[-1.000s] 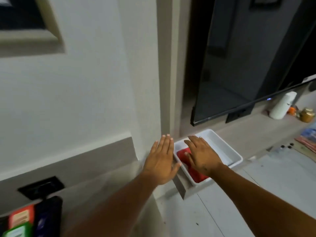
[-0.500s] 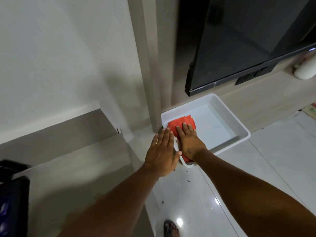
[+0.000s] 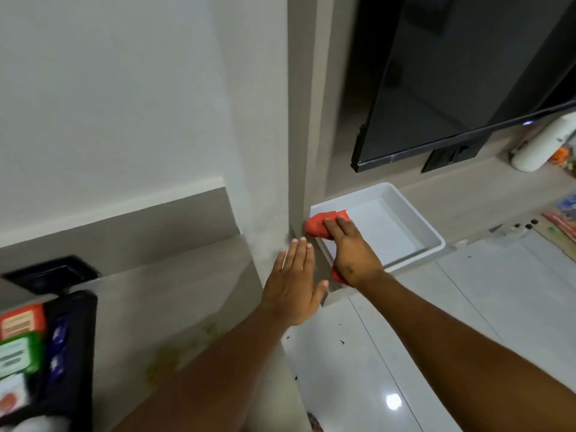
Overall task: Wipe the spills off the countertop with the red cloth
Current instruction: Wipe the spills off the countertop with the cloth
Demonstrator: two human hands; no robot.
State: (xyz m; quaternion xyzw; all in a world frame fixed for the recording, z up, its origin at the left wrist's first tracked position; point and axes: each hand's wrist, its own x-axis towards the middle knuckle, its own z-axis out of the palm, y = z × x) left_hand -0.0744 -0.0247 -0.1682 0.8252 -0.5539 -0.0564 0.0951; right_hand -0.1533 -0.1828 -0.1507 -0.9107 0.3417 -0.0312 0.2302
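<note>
The red cloth [image 3: 316, 225] is bunched under my right hand [image 3: 352, 251], which grips it over the near left corner of a white tray [image 3: 417, 224]; part of the cloth hangs out below my wrist. My left hand [image 3: 296, 285] is open with flat fingers, hovering at the right end of the grey countertop [image 3: 174, 294], next to the pillar. Yellowish spill stains [image 3: 174, 358] mark the countertop near my left forearm.
A black box with red and green packets [image 3: 40, 353] stands at the countertop's left. A dark TV screen [image 3: 461, 82] hangs over the right shelf, with a white bottle [image 3: 542, 145] beyond. Dark crumbs speckle the white tiled floor [image 3: 436, 338] below.
My right hand has closed on the red cloth and lifted it from the tray bottom towards the tray's near left corner. My left hand stays open beside it.
</note>
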